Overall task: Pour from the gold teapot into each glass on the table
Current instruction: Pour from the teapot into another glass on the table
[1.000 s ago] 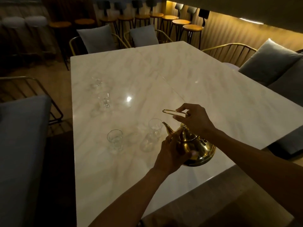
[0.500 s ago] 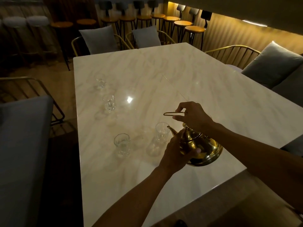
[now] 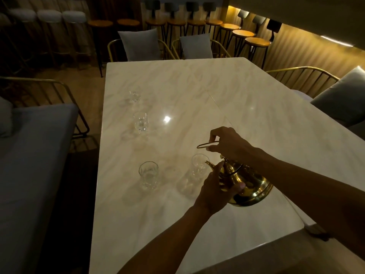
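Gold teapot [image 3: 246, 184] hangs tilted above the near edge of the marble table [image 3: 256, 107], its spout [image 3: 209, 164] dipped toward the nearest glass [image 3: 198, 167] and just beside its rim. The right hand [image 3: 229, 144] has its fingers pinched closed on the thin wire handle [image 3: 206, 144], carrying the weight from above. The left hand [image 3: 217, 186] is wrapped against the pot's flank, fingers curled on the metal, thumb near the base; my guess is that it steadies the swing and sets the tilt so the stream lands true. I can't make out any liquid falling in this dim light.

A second glass [image 3: 148, 175] stands to the left of the first, and two more, a middle glass [image 3: 140, 121] and a far glass [image 3: 134, 95], run up the left side of the table, well apart from the pot.

Compared with a second ago, the spout sits closer to that nearest glass and the pot leans a touch further forward, while both grips look unchanged. The wearer's view has also shifted, so more of the far stools [image 3: 256, 41] shows.
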